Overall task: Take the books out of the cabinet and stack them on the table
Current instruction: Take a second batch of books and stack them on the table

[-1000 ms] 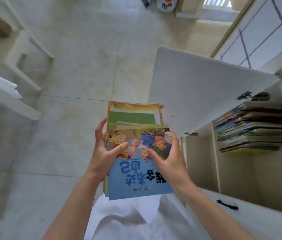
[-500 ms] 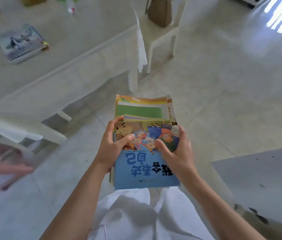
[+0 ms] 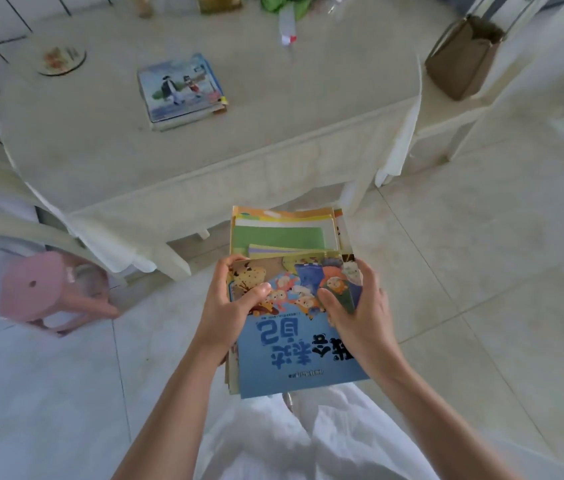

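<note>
left hand, right hand: fingers curled gripping glossy flat book bundle | cloth-draped table

- Carried stack of books: thin picture books, blue cartoon cover on top, held level above the floor, short of the counter.
- Second book stack: lies flat on the counter, illustrated cover up.

Soft, even daylight is seen throughout, with pale surfaces washed out. A faint shadow is cast beneath the table. Slight motion blur is noted, strongest on the pink stool at 9 o'clock. Wide-angle bending is evident towards the edges.
</note>
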A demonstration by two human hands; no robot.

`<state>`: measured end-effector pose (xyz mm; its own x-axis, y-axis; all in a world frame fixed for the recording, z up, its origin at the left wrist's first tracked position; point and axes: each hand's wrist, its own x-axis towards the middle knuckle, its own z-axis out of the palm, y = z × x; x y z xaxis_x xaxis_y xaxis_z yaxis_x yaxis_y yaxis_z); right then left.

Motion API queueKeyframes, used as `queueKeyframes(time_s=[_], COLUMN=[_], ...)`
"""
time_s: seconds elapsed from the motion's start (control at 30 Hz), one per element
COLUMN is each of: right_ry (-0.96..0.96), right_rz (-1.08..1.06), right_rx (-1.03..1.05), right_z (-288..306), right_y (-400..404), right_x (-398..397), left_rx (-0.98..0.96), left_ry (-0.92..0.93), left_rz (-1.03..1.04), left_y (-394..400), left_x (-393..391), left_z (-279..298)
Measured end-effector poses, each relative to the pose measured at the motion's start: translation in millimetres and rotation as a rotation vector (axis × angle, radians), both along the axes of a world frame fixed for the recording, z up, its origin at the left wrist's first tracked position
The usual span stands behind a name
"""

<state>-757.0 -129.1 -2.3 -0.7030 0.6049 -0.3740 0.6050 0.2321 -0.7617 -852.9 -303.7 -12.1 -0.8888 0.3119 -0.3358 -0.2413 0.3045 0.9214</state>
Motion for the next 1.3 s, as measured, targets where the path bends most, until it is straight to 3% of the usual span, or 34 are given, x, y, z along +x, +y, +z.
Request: queueKeyframes(time_s=[0.27,0.57,0.73,1.0,1.1,1.3], right_ry=[-0.003,-0.003,-0.031,-0.247,-0.246,-0.141], right_rz=[0.163,0.313,0.292,0.242,0.232,0.213], right_rx=[0.027,0.027,-0.034,-0.399,-0.444,-0.481], right_z=[1,12,-5,-5,-7,-14], right_y=[59,106,109,126,135,163], right_x=[-132,-269,-339,-470,-505,-546], left_rx=[0.016,0.159,0.16,0.139,0.128,0.162], left_ry=[-0.01,-0.075,-0.072,0.015,0.032,-0.212], left_rz=[0.155,0.335,0.376,0.288,0.259,0.168], left_y=[54,89,86,79,83,102], left_x=[-105,-213,-275,-400,-440,-508], left_z=[6,14,7,3,7,1])
